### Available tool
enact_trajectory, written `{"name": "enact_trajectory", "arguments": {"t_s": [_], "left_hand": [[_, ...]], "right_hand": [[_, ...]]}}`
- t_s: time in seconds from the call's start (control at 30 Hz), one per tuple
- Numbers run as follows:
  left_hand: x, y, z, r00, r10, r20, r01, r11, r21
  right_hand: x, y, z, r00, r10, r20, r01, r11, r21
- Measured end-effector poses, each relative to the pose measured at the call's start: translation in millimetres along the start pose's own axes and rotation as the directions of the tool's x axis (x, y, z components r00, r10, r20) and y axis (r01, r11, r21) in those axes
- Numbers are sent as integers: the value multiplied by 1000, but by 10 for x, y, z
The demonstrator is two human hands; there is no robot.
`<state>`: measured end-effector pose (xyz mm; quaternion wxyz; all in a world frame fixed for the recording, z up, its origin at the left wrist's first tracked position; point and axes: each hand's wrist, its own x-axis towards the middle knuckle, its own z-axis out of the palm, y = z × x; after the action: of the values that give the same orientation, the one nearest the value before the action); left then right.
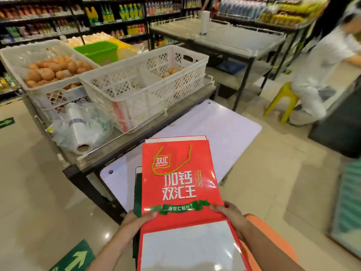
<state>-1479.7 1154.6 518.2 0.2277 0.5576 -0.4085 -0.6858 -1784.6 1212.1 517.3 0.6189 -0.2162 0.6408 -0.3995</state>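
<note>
The left hand [139,217] and the right hand [230,213] both grip a flat red paper bag [178,184] near its lower fold. Each thumb is pressed on the printed front at a side edge, with the fingers curled underneath. The bag's gold cord handle [172,169] lies loose on its face. It is held low in front of the person, above a white board [224,130], and the dark edge of another flat bag [138,192] shows under its left side. Just beyond stands a black-framed desk [117,147] carrying a roll of plastic bags [82,132] and two white crates. The far-left crate [17,55] is heaped with eggs [52,69]. Off to the right, a person in white [320,75] is by a yellow stool [281,100].
</note>
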Motion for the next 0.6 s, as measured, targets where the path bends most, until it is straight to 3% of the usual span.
{"name": "enact_trajectory", "arguments": {"t_s": [0.27, 0.47, 0.6], "left_hand": [[44, 409, 1334, 975, 85, 204, -113, 985, 128], [-187, 285, 3047, 929, 135, 346, -170, 983, 71], [-335, 51, 4202, 909, 96, 405, -146, 985, 94]], "right_hand": [[-676, 136, -1240, 978, -52, -202, 89, 980, 177], [-1592, 317, -2732, 932, -76, -355, 169, 956, 239], [-2141, 495, -3786, 893, -53, -446, 182, 951, 251]]}}
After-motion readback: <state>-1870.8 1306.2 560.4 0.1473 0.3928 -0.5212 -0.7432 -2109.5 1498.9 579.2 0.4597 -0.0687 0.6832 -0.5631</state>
